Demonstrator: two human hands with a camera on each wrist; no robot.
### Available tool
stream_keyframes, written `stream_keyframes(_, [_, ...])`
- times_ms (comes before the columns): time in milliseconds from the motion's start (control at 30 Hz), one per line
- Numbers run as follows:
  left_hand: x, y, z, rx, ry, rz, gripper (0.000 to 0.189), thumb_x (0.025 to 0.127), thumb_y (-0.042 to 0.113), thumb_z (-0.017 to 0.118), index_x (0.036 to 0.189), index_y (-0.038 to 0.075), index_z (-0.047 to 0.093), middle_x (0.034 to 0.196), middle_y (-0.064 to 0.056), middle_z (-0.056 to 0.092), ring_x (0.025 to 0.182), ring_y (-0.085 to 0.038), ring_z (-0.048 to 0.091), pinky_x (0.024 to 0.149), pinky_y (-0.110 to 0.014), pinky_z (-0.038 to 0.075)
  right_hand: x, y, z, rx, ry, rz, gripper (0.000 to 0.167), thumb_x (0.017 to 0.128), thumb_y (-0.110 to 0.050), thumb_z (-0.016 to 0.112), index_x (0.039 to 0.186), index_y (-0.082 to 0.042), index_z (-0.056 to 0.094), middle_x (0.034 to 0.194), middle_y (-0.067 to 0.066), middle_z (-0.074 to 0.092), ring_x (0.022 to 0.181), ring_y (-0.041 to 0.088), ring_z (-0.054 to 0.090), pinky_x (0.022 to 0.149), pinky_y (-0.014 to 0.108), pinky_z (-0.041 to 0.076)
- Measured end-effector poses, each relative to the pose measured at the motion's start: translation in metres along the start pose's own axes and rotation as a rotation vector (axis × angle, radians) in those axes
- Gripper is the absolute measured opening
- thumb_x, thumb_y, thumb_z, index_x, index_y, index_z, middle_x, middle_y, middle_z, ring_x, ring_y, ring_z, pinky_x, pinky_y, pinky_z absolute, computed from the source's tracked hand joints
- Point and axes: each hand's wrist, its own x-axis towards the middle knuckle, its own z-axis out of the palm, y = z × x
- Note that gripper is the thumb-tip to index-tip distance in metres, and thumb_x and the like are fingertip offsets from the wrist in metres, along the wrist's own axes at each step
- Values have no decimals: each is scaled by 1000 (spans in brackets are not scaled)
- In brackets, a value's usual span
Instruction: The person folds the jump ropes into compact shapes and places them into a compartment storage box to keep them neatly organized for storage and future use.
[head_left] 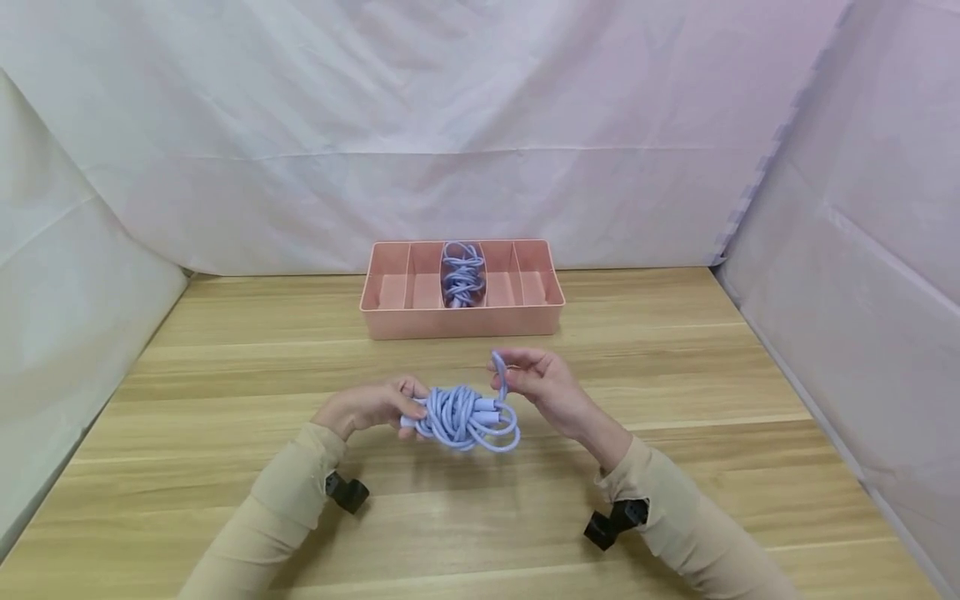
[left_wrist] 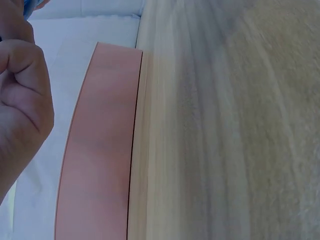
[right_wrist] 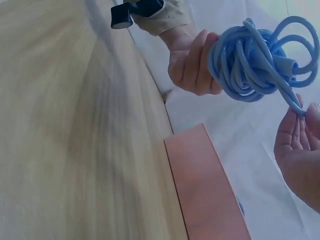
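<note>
A light-blue jump rope (head_left: 453, 417) is held up over the table, its cord wound in a thick bundle around pale cylindrical handles. My left hand (head_left: 378, 406) grips the bundle's left end, thumb on top. With thumb and fingers, my right hand (head_left: 543, 387) pinches a loop of cord that rises from the right end, beside the handle ends. Other loops hang free there. In the right wrist view, the wound rope (right_wrist: 245, 65) is between both hands, with the doubled cord running to the right fingertips. The left wrist view shows mostly the curled left hand (left_wrist: 22, 95).
A pink divided box (head_left: 461, 323) stands at the back of the wooden table (head_left: 247, 367), beyond the hands. Its middle compartment holds a second wound blue rope (head_left: 462, 275). White cloth (head_left: 450, 100) hangs behind and at both sides.
</note>
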Motion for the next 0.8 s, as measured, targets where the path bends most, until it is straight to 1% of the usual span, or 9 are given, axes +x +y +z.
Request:
stream_keyframes(100, [-2, -2, -5, -51, -30, -28, 7, 82, 23, 61, 82, 21, 68, 72, 9, 67, 51, 3, 52, 50, -13, 39, -1, -4, 0, -150, -76, -59, 27, 83, -4, 62, 102, -21, 68, 96, 0, 67, 80, 11, 65, 77, 26, 52])
stream_keyframes(133, [-2, -2, -6, -72, -44, -33, 7, 82, 23, 62, 83, 20, 68, 73, 9, 67, 51, 3, 52, 50, -13, 38, -1, -6, -1, -198, -115, -92, 26, 83, -3, 62, 104, -17, 68, 97, 2, 67, 81, 12, 65, 76, 28, 53])
stream_keyframes(233, [-2, -5, -10, -130, -76, -46, 8, 82, 21, 61, 83, 19, 68, 73, 8, 67, 51, 3, 52, 49, -11, 38, 0, -10, -1, -342, -250, -232, 25, 82, 5, 60, 106, 2, 65, 99, 15, 64, 83, 14, 65, 71, 34, 54])
stream_keyframes(300, [-3, -6, -12, -162, -93, -44, 8, 82, 20, 61, 83, 17, 68, 73, 7, 67, 51, 3, 52, 48, -10, 38, 2, -13, -1, -448, -325, -337, 22, 80, 11, 59, 102, 12, 62, 96, 22, 62, 84, 15, 63, 69, 35, 55])
stream_keyframes(367, [-2, -7, -13, -191, -102, -44, 8, 83, 19, 60, 83, 16, 68, 72, 6, 67, 52, 4, 53, 47, -8, 38, 3, -16, -1, -539, -377, -426, 20, 77, 15, 59, 97, 17, 60, 94, 27, 61, 85, 17, 62, 67, 35, 55])
stream_keyframes(433, [-2, -8, -14, -216, -102, -45, 9, 83, 17, 59, 83, 15, 68, 72, 5, 67, 52, 4, 54, 47, -7, 39, 4, -18, -1, -611, -413, -474, 18, 76, 16, 60, 95, 17, 61, 92, 26, 61, 84, 20, 61, 68, 33, 55])
stream_keyframes(567, [-2, -7, -14, -248, -64, -57, 11, 84, 14, 57, 83, 14, 68, 70, 4, 67, 51, 3, 55, 46, -6, 39, 3, -22, -1, -758, -451, -506, 20, 76, 14, 62, 95, 13, 64, 94, 20, 63, 84, 24, 61, 71, 29, 54])
stream_keyframes(633, [-2, -7, -13, -250, -37, -57, 12, 85, 13, 56, 84, 13, 68, 71, 3, 67, 51, 3, 55, 46, -5, 39, 2, -24, 0, -875, -449, -518, 21, 75, 13, 63, 96, 9, 66, 94, 16, 64, 83, 21, 61, 72, 25, 53])
stream_keyframes(800, [-2, -4, -11, -263, 75, -86, 11, 86, 11, 55, 84, 9, 66, 71, 1, 66, 52, 2, 54, 48, -6, 40, -2, -28, 4, -1180, -443, -520, 26, 75, 12, 64, 96, -1, 70, 91, 6, 62, 81, 11, 59, 73, 15, 49])
